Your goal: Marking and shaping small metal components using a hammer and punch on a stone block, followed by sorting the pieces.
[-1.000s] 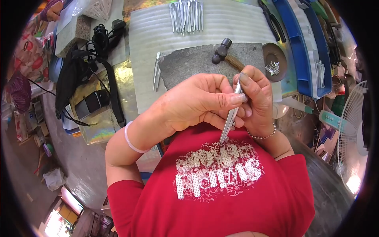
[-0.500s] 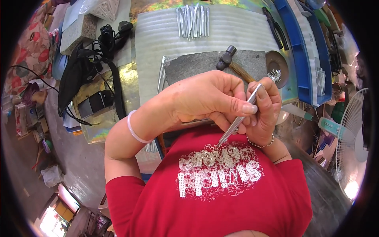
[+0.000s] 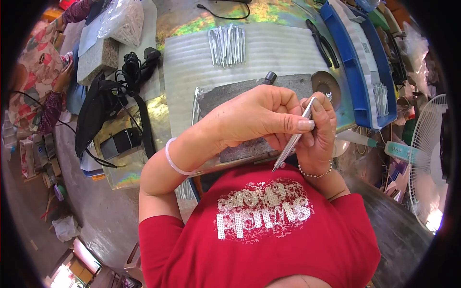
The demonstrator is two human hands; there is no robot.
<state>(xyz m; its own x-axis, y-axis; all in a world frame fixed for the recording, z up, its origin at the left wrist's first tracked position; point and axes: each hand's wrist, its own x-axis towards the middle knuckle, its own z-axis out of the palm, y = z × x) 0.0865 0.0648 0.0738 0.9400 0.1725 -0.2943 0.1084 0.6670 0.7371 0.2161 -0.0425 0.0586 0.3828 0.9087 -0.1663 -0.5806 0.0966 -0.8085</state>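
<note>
the left grip [image 3: 269, 115] pinches a silver tool [image 3: 292, 140] between thumb and finger; the right grip [image 3: 319, 132] holds its upper end. it slants between them, tip toward seven o'clock. on the desk [image 3: 186, 21], rods [image 3: 228, 46] lie at twelve, a blue tray [image 3: 342, 48] at two.

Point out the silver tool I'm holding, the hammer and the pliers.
Silver tool [image 3: 289, 148]: head view, on its lower shaft.
Hammer [image 3: 270, 77]: head view, on its head.
Pliers [image 3: 317, 37]: head view, where the handles meet.

Mat [image 3: 271, 50] free by rods [image 3: 226, 46]; L hand [image 3: 268, 113] & hammer [image 3: 271, 77] block slab [image 3: 222, 97].
</note>
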